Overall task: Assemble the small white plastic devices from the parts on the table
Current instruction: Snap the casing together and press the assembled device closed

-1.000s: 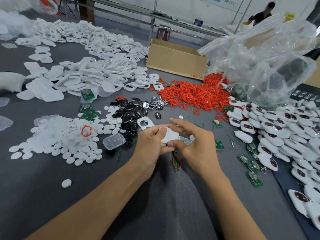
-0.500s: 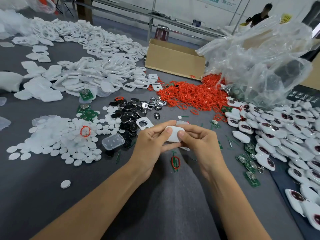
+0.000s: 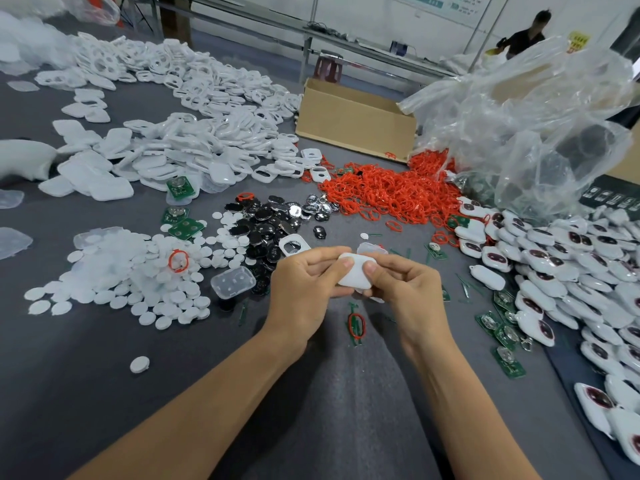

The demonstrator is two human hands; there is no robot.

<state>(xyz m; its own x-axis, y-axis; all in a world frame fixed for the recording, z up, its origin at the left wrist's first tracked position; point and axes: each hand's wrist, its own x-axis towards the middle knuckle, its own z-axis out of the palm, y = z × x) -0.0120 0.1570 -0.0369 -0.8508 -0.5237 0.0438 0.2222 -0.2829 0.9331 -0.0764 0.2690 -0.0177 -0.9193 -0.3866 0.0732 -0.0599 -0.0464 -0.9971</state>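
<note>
The white device shell [image 3: 356,275] is up off the tabletop [image 3: 69,393], pinched btwn your two hands near the centre of view. Your left hand [image 3: 304,289] grips its left side: thumb tip pressed on the top face, the other fingers [image 3: 311,254] curled round behind & under. Your right hand [image 3: 408,296] does the same on the right side, thumb on top just beside the left thumb, other fingers curled beneath. Only the top face shows; underside hidden.

Just below your hands a red ring [image 3: 356,323] lies flat on the tabletop. Near your left hand sits a clear plastic cover [image 3: 232,282]. Just behind it lies a white frame [image 3: 294,244] w/ an oval cut-out, at the edge of a pile of black & silver pieces [image 3: 270,220]. Further left: white discs [image 3: 138,289]. Further back: a heap of red rings [image 3: 391,192], a pile of white shells [image 3: 190,157] & a cardboard box [image 3: 356,123]. To your right: green circuit boards [image 3: 505,337], a heap of white devices [image 3: 571,258] w/ dark windows, & a crumpled clear plastic bag [image 3: 536,116].
</note>
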